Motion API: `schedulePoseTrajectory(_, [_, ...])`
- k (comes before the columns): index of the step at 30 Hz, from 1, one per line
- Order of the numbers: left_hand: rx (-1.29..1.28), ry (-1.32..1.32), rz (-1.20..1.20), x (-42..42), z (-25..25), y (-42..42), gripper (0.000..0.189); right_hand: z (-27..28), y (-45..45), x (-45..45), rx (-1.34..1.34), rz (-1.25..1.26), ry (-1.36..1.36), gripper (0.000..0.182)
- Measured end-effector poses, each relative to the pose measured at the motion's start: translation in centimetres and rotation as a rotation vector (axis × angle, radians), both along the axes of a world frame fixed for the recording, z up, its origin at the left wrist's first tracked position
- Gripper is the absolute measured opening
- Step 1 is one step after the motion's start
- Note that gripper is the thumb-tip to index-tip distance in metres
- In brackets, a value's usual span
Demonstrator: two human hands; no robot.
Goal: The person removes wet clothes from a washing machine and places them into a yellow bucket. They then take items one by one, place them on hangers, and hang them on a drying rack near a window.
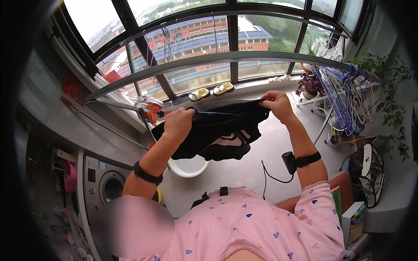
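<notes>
A black garment [215,130] with a pale print hangs stretched between my two hands, below the metal rail of a drying rack [222,59]. My left hand [179,122] grips its upper edge on the left, beside a blue clothes hanger [217,113] that lies partly inside the garment. At the far right corner, my right hand [277,103] pinches the cloth between thumb and fingers. Below the garment, a white basin [189,167] shows in part.
Many hangers [347,98] crowd the rack's right end, near potted plants [310,85]. Shoes [223,88] line the window sill. A washing machine [106,182] stands at left. A brown chair [343,186] and a bag [372,173] are at right.
</notes>
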State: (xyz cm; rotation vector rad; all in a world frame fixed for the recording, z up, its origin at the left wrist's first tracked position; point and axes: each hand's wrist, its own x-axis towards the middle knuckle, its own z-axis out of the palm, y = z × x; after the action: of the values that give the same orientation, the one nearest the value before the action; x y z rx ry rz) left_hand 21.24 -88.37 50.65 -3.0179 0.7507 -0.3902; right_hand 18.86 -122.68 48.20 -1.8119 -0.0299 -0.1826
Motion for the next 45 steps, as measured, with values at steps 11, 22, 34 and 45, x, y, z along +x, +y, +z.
schedulePoseTrajectory(11, [-0.452,-0.102,-0.021,0.1,-1.7,-0.2,0.016,-2.0,6.7,-1.9,-1.088,0.038,-0.404,0.029])
schedulePoseTrajectory(22, [-1.313,0.438,-0.168,0.4,0.1,9.3,0.04,-0.3,5.6,-3.2,-0.606,-0.38,-0.625,0.013])
schedulePoseTrajectory(34, [-1.053,0.009,-0.103,1.5,-5.9,5.6,0.037,2.6,-0.8,-7.4,-0.733,-0.524,-0.741,0.011])
schedulePoseTrajectory(45, [-0.582,-0.188,0.063,6.2,-3.1,6.8,0.02,2.4,-3.1,-11.2,-0.853,-0.438,-0.667,0.019])
